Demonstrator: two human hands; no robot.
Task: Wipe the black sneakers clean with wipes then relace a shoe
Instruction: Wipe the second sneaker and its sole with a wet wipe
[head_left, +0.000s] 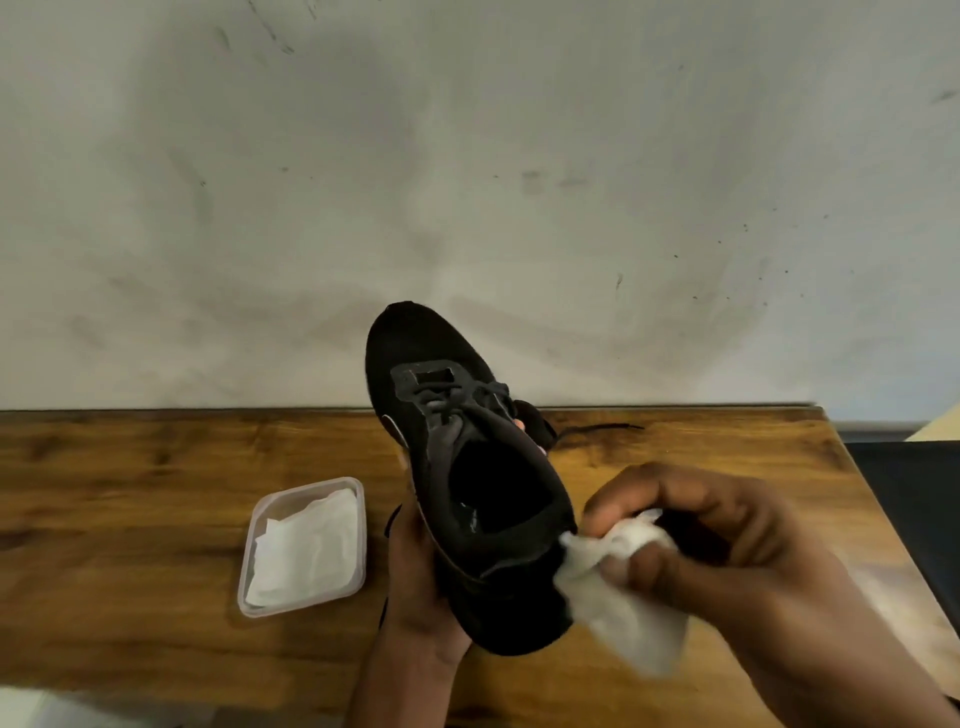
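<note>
Peeking behind the black sneaker (467, 467), another shoe (537, 422) lies mostly hidden.

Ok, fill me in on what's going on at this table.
A person is cleaning a black sneaker. The left hand grips it from underneath and holds it up above the wooden table, toe pointing away. The right hand pinches a crumpled white wipe against the heel collar. The shoe's laces are threaded. A clear plastic tub with more wipes sits on the table to the left.
</note>
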